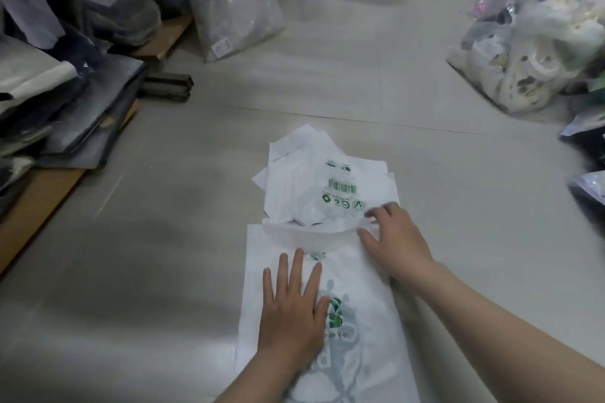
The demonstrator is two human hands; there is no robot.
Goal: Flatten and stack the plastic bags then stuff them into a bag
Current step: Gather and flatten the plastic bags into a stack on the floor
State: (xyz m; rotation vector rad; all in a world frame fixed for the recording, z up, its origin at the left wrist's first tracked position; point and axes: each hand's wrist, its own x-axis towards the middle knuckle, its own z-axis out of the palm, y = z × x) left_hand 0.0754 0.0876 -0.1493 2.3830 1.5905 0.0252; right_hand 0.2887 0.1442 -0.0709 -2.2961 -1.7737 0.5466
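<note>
From the head camera, a flat white plastic bag with a green logo and grey-blue print (357, 321) lies on the pale tiled floor (163, 271), its long side running away from the person. The left hand (293, 311) lies palm down on the bag's left half, fingers straight and slightly spread, pointing away from the body; its grip is open and it closes on nothing, only pressing flat. The forearm comes in from the lower edge of the picture.

The right hand (396, 239) reaches further forward, with its forearm stretched in from the lower right corner. It rests palm down at the bag's far right edge, fingers spread and slightly curled toward the left, the thumb lying on the curved mouth of the bag. Its grip is open too, with nothing held between the fingers.

Just beyond the flat bag, touching its far end, is a loose pile of crumpled white plastic bags with a barcode and green symbols (324, 180), overlapping one another on the floor; the right fingertips (373, 213) touch its near edge.

Further off, a large clear plastic sack (235, 10) stands at the upper left, and clear sacks of pale goods (530, 52) heap at the right.
</note>
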